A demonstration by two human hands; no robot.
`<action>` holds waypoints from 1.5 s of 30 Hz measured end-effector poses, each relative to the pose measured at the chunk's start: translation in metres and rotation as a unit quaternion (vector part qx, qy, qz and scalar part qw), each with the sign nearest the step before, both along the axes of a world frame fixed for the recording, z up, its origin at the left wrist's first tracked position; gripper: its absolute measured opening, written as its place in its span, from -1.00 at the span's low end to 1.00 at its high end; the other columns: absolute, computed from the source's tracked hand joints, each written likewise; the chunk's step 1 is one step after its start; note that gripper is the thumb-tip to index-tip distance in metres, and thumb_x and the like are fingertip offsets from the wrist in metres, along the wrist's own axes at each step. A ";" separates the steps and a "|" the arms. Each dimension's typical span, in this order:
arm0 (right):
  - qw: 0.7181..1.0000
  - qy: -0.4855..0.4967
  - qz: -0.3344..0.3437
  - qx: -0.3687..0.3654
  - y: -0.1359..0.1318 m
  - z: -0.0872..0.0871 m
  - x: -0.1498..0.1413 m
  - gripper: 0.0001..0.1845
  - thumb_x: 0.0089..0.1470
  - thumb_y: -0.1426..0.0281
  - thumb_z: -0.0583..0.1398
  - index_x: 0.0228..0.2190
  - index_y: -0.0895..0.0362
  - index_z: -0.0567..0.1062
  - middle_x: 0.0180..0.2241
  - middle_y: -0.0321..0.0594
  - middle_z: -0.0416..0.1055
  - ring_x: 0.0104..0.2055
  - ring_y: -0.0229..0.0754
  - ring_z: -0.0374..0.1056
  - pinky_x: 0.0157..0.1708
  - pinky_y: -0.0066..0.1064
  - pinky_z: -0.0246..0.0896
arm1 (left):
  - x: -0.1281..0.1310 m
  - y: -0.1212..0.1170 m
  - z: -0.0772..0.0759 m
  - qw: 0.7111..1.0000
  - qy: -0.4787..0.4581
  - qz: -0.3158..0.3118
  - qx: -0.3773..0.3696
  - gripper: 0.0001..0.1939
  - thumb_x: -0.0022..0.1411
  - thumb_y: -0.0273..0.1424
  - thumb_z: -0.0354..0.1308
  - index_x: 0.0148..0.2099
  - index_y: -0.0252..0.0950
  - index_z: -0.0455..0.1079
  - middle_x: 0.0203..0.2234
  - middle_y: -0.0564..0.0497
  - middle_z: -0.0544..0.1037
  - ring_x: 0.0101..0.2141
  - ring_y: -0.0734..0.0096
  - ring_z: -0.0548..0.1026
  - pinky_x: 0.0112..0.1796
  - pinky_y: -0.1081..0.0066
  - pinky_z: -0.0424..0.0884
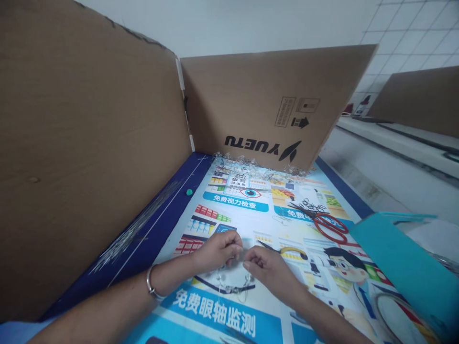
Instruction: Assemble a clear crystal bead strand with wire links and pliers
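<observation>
A clear, beaded strand (232, 289) sags in a glinting curve.
Left hand (219, 249) and right hand (264, 267) pinch it narrowly above the printed sheet (256, 223), beside a pointed, yellow-handled tool (293, 251).

Cardboard panels at left (89, 143) and back (251, 95): brown, matt, dry-looking, the rear one inked black; printed sheet (267, 220) on the tabletop smooth with a faint sheen, paper or plastic film, can't tell from where I stand. Scissors (315, 216): metal blades, glossy red plastic handles; yellow-gripped pliers (287, 250) dark metal at the nose; bangle (149, 282) polished silvery metal, loose wires (138, 224) thin and bright. Beaded strand (231, 289) clear and shiny, glass or plastic; turquoise box (394, 253) smooth, near matt.
</observation>
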State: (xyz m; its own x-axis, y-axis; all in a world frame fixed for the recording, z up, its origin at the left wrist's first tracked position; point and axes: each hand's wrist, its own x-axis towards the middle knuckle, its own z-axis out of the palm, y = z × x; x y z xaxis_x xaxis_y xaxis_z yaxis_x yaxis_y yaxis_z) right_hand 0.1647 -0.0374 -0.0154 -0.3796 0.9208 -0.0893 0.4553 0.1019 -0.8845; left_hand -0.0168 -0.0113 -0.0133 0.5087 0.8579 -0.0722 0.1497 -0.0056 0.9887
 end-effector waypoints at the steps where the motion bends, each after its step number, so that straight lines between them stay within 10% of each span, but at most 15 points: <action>1: 1.000 0.000 0.001 0.004 0.001 0.000 -0.001 -0.90 -0.03 0.38 0.13 -0.52 0.11 0.39 -0.59 -0.36 0.32 -0.53 -0.28 0.21 -0.54 -0.48 0.03 | 0.000 0.000 -0.002 1.000 -0.002 -0.002 -0.004 -0.92 0.11 -0.42 0.05 -0.41 -0.32 0.25 -0.63 0.14 0.36 -0.66 0.60 0.31 -0.62 0.59 0.22; 12: 0.997 0.060 -0.048 -0.028 0.003 -0.002 0.001 -0.88 -0.04 0.35 0.10 -0.54 0.11 0.31 -0.59 -0.38 0.22 -0.56 -0.32 0.16 -0.59 -0.50 0.07 | -0.005 0.001 0.003 0.992 -0.106 -0.010 -0.068 -0.63 0.13 -0.11 0.10 -0.27 -0.35 0.25 -0.46 -0.03 0.49 -0.53 0.50 0.44 -0.56 0.55 0.27; 35: 0.994 0.104 -0.015 -0.002 0.006 -0.013 0.004 -0.75 0.06 0.24 0.05 -0.53 0.11 0.33 -0.64 -0.40 0.28 -0.64 -0.35 0.25 -0.63 -0.53 0.09 | 0.003 -0.027 0.004 0.991 0.059 0.111 0.040 -0.82 0.14 -0.30 0.07 -0.31 -0.32 0.39 -0.62 0.13 0.34 -0.57 0.52 0.29 -0.51 0.53 0.20; 45: 0.996 0.085 -0.018 0.030 -0.002 -0.012 0.003 -0.65 0.12 0.23 -0.02 -0.60 0.12 0.30 -0.66 -0.36 0.30 -0.63 -0.34 0.22 -0.59 -0.53 0.09 | 0.013 -0.048 0.009 0.973 -0.124 0.146 -0.129 -0.73 0.11 -0.20 0.16 -0.32 -0.32 0.27 -0.72 0.20 0.21 -0.66 0.61 0.17 -0.57 0.55 0.07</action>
State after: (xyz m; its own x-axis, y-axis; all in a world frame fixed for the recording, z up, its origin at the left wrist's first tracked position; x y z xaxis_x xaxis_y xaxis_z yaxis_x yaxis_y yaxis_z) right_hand 0.1680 -0.0393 -0.0272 -0.3507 0.9360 0.0291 0.3048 0.1434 -0.9416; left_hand -0.0035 -0.0590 -0.0040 0.2749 0.9383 -0.2101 -0.1358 0.2542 0.9576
